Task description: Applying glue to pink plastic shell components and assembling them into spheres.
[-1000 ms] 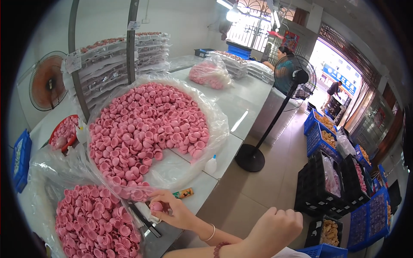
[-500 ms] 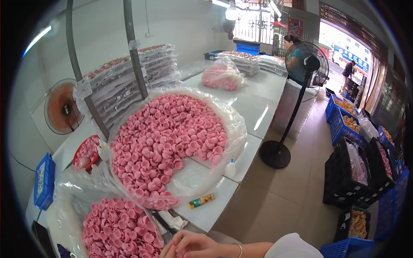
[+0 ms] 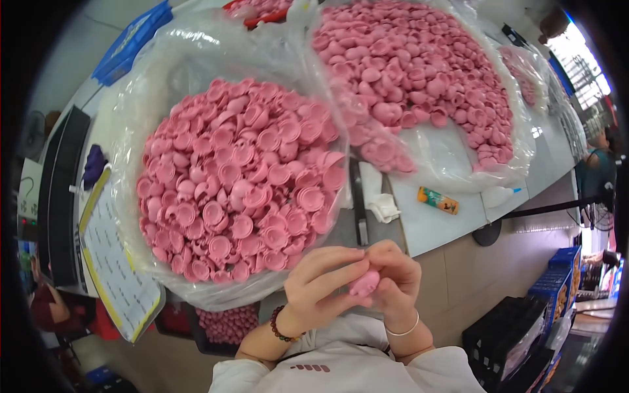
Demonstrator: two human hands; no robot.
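Note:
A small rounded pink plastic piece is pinched between both hands, close to my body at the table's near edge. My left hand, with a beaded bracelet at the wrist, is closed on its left side. My right hand, wearing a thin bangle, grips it from the right with thumb and curled fingers. The fingers hide much of the piece. Just left of and beyond the hands lies a heap of hollow pink half-shells in a clear plastic bag. A second heap of pink shells spreads at the far right.
Between the heaps lie a dark bar and white tissue. Rightward are an orange-green tube and a small white bottle. Printed sheets lie left, near a blue tray. A black crate of pink pieces sits below.
My view has swung down and to the left, bringing the nearer shell heap and both hands fully into sight. The hands stay together at the pink piece.

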